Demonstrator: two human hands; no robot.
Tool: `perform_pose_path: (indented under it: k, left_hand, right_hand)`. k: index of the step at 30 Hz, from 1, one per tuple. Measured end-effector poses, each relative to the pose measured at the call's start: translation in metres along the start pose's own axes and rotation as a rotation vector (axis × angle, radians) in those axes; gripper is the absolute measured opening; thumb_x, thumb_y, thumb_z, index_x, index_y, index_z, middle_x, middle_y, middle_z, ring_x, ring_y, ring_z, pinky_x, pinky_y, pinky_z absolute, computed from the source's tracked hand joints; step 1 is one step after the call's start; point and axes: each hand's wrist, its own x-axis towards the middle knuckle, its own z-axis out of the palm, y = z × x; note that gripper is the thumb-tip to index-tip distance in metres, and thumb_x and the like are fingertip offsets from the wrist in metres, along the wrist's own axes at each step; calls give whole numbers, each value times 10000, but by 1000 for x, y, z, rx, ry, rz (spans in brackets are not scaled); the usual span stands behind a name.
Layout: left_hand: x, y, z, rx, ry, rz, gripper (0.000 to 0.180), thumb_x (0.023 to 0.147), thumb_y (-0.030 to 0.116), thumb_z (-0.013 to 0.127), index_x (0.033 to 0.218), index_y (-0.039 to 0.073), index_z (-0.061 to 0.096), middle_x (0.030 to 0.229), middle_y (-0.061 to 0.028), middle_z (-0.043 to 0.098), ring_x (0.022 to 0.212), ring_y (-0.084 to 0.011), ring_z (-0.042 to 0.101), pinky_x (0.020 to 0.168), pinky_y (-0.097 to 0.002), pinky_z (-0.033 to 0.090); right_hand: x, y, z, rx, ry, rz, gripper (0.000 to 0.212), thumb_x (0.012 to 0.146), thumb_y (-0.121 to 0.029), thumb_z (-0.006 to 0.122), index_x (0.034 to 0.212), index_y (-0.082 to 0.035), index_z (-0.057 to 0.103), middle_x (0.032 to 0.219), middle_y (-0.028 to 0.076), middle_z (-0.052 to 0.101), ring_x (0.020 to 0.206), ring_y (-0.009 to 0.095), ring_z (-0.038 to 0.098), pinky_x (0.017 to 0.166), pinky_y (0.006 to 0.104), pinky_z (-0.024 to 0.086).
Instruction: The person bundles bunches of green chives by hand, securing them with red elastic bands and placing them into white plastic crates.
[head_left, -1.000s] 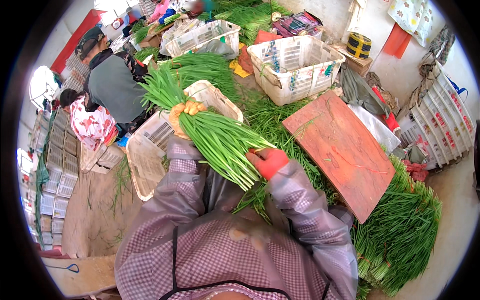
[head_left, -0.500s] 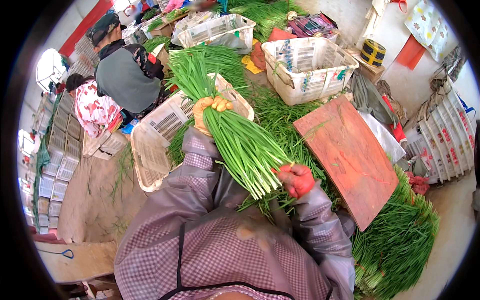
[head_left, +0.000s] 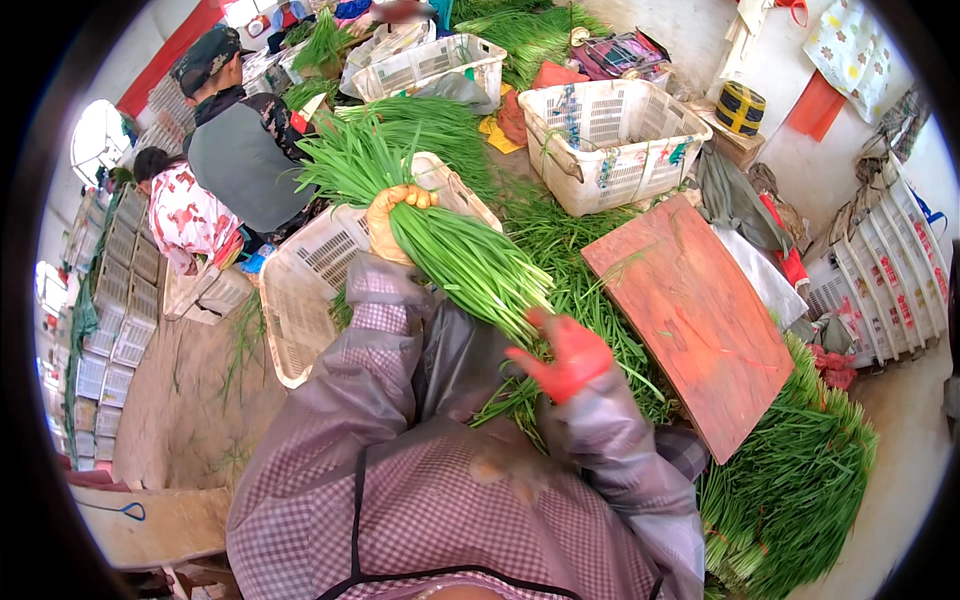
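My left hand, in a tan glove, is closed round a thick bunch of green garlic chives. The bunch slants across my lap, with its leafy tops spreading to the far left and the pale stem ends toward my right hand. Against those stem ends is my right hand in a red glove, a little blurred, its thumb spread away from the fingers. Loose chives lie in a heap just beyond it. A white plastic crate stands beneath and left of the held bunch.
A reddish board lies at my right, beside piled chive bunches. Another white crate stands ahead. Two people work at the far left, near stacked crates. A wooden plank is at the near left.
My right hand has opened from a closed grip and moved slightly left at the stem ends. The left hand and the bunch have shifted a little to the left.
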Motion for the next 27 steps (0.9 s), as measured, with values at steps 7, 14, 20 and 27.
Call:
perform_pose_path:
  k: [7,14,20,27]
  left_hand:
    - [2,5,-9,-115,-104,-44,175,777,190,572,675,58,522,675,-37,507,707,-182,493,838,-349,428]
    - [-6,17,-31,-332,-266,-84,312,826,100,582,1121,44,500,616,51,405,580,-65,432,750,-288,419]
    - [-8,13,-8,-429,-489,-170,294,796,70,634,1061,66,507,601,58,440,577,-69,493,716,-262,450]
    - [-13,12,3,-468,-534,-179,305,832,78,659,1074,81,472,645,46,481,613,-83,542,712,-241,473]
  right_hand:
    - [-10,7,22,907,-438,239,202,845,-122,665,1028,-40,680,838,68,670,713,130,614,633,284,495]
    - [-44,75,-12,-2,-670,435,242,895,-173,641,1081,-23,675,814,54,678,732,101,620,646,246,510]
    - [22,46,-6,634,-16,295,244,920,-111,583,1145,-47,654,832,34,665,697,92,589,641,243,496]
    - [31,42,19,962,-476,516,196,917,-96,583,1085,-43,669,772,9,638,679,86,562,647,238,482]
